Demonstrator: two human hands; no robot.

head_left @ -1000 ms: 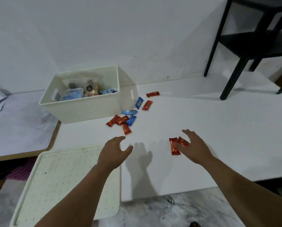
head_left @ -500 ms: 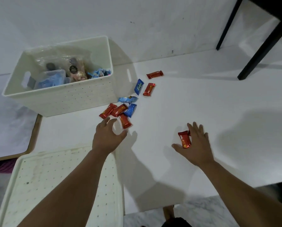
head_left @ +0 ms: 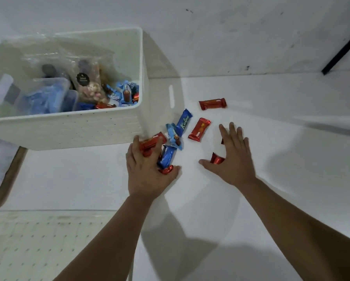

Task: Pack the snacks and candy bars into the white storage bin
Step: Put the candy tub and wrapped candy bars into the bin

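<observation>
White bin (head_left: 72, 128): far-left of worktop (head_left: 271, 179), already part-filled
Left hand (head_left: 147, 171): has just closed on the red and blue bars (head_left: 166, 157) beside the bin
Right hand (head_left: 234, 161): fingers spread flat, now sliding two red bars (head_left: 216, 159) leftward
Meaning: gathering one pile to load

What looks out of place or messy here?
Candy bars lie loose on the white table beside the storage bin instead of inside it: a red bar, another red bar and a blue bar. Nothing looks torn or spilled.
</observation>
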